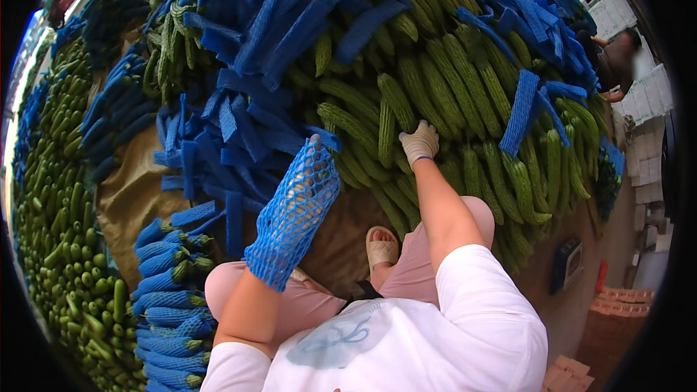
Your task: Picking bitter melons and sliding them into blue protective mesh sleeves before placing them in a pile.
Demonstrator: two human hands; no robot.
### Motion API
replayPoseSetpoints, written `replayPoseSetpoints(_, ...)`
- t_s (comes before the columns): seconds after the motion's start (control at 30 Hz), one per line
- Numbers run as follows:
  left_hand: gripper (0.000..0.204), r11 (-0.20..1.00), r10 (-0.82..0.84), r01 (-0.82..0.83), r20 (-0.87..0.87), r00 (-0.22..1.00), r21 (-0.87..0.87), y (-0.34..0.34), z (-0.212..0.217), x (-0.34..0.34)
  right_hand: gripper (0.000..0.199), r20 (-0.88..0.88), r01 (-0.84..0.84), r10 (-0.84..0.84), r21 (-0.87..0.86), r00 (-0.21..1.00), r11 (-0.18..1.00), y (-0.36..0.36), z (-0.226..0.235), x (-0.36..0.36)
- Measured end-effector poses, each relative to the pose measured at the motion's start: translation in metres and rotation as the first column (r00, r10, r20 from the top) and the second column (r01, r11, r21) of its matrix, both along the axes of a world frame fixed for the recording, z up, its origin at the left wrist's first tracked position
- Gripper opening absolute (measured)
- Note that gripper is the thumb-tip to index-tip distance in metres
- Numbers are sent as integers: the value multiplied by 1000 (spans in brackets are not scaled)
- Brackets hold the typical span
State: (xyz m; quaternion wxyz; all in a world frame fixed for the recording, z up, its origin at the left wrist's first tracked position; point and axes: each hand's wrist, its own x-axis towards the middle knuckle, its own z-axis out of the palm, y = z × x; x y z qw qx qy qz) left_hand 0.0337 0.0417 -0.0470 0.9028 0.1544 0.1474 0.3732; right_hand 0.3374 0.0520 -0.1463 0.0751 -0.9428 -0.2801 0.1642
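Brown sheet lies nr long, bumpy grn gourds.

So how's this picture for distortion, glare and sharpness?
Head view: fisheye distortion, corners black, the left rim glaringly bright; head view: the long ribbed green gourds and cream-gloved right hand look fairly sharp; head view: another person's head at upper right is blurred.

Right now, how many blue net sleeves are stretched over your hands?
1: the blue net sleeve encloses the left hand and wrist. The gloved right hand, at the green gourds, has none.
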Motion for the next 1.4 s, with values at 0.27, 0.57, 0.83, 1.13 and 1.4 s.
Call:
replayPoseSetpoints(0.27,76,415,359,576,-708,608,705,4,-9,11,62,-485,346,54,693,873,632,4,36,-21)
replayPoseSetpoints(0.57,81,106,584,545,-496,643,832,-10,22,23,41,-864,592,499,372,-60,715,-53,96,-125)
replayPoseSetpoints(0.83,68,396,442,397,-551,708,828,-24,30,-10,47,-897,144,443,439,9,887,-61,103,-123)
replayPoseSetpoints(1.13,64,808,148,174,-481,864,562,-11,42,-6,13,-738,458,626,661,252,595,-74,108,-162)
replayPoseSetpoints(1.4,60,983,-11,52,-233,972,174,-36,59,-20,15,-704,478,570,708,424,520,12,91,-95)
